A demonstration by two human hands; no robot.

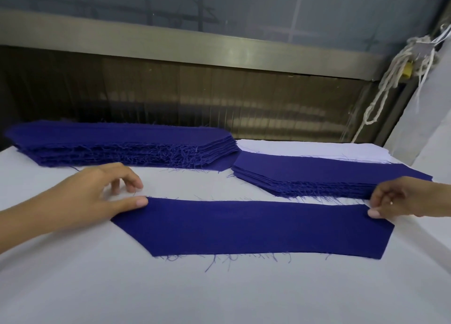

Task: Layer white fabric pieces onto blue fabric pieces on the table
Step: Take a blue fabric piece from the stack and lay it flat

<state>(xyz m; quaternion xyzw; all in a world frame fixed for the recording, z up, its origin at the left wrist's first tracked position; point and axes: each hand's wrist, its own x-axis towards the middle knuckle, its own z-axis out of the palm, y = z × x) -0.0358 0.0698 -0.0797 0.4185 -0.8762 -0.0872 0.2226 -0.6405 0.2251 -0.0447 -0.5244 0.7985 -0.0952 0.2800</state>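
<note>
Hands sit at the two far corners of a single blue piece (253,228) lying flat near the front of the white-covered counter (219,294). The left hand (97,194) is relaxed and grips nothing: its thumb lies straight against the piece's left corner while the other fingers curl loosely onto the counter just beyond. The right hand (400,199) appears to pinch the right corner, thumb on top and fingers curled behind it. Holding both ends this way probably keeps the piece stretched smooth and square, ready to take a white layer; none lies on it yet.

Just behind the right end lies a short blue stack (324,175), its frayed edges facing forward, close enough for an easy reach. Partly under and behind that stack lie the white fabric pieces (305,149), showing as a pale strip along its far side. To the left, a little apart, stands a taller blue stack (122,140) with loose threads hanging from its layers.

Beyond the counter runs a metal rail (195,45), and knotted cords (402,67) hang at the far right.
</note>
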